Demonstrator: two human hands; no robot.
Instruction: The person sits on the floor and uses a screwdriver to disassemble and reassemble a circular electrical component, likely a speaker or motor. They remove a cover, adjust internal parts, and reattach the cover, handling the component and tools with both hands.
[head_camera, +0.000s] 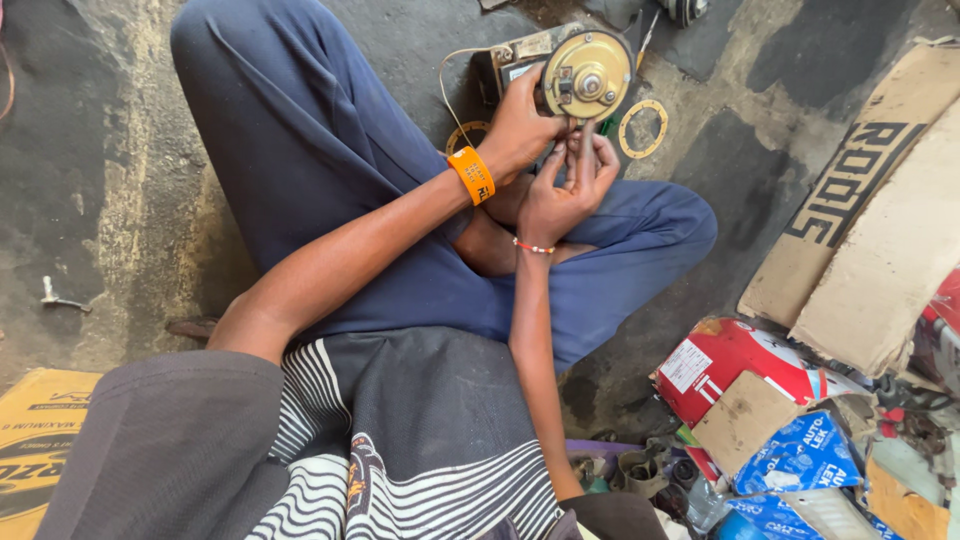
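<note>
Two hands work one horn (587, 75): the left hand (520, 125) clamps its rim, the right hand (565, 185) pinches a tool (587, 140) beneath. Probably rigid, fairly heavy metal; best held by the rim.

A round horn (587, 75) sits above the crossed legs (420, 230), cardboard (870, 230) lying to the right.

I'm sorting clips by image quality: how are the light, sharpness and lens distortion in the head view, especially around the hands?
Head view: soft, even daylight with no hard shadows; the round brass-coloured metal horn disc shows a mild sheen but no blown glare; the left hand and right hand are sharp without motion blur; the wide lens stretches the corners, enlarging the flattened brown cardboard sheets at the right.
</note>
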